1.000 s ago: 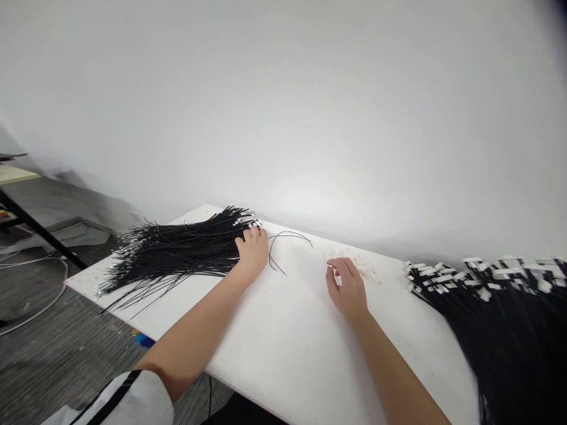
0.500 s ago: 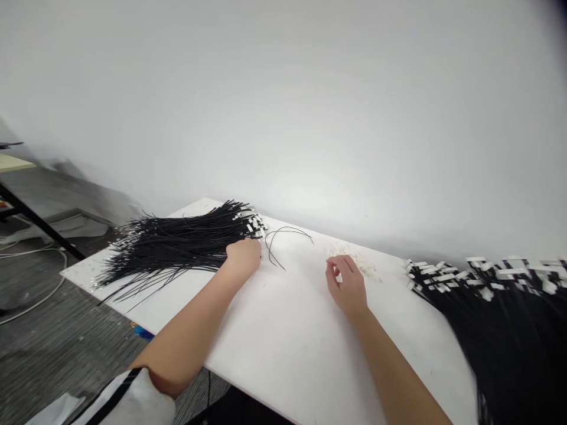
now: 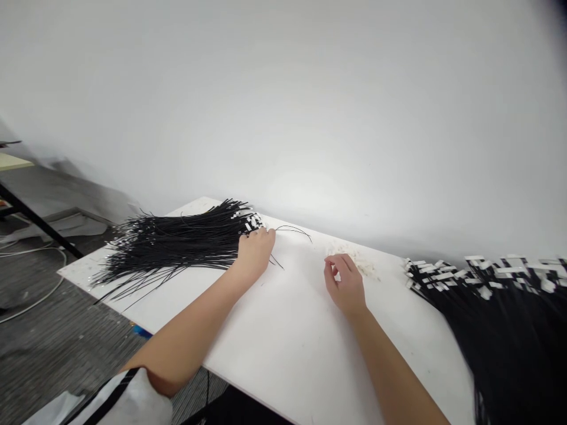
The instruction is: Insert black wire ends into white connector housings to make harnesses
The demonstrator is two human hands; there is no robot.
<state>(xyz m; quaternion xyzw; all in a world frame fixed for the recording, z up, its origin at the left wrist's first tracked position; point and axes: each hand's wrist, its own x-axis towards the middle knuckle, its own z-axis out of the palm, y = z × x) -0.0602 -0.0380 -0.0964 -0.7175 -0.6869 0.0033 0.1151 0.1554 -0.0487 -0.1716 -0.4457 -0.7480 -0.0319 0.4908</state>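
A thick pile of thin black cables (image 3: 186, 242) with white connector ends (image 3: 253, 222) lies on the left of the white table. At its white end is my left hand (image 3: 256, 252), closed with fingers curled down; whatever they hold is hidden. A loose thin black cable (image 3: 295, 228) curves out beyond it. My right hand (image 3: 346, 283) pinches thumb and finger together; anything between the tips is too small to make out. Just behind it are small white pieces (image 3: 365, 268), scattered on the table.
A second large bundle of black cables (image 3: 500, 336) with white ends hangs or lies along the right side. The white table (image 3: 283, 354) backs onto a pale wall (image 3: 310, 118). On the floor at left are a black table leg (image 3: 39, 221) and a white cord (image 3: 57, 283).
My left hand has moved right and slightly away from me, now covering part of the loose cable. The right hand keeps its pinch in nearly the same place.
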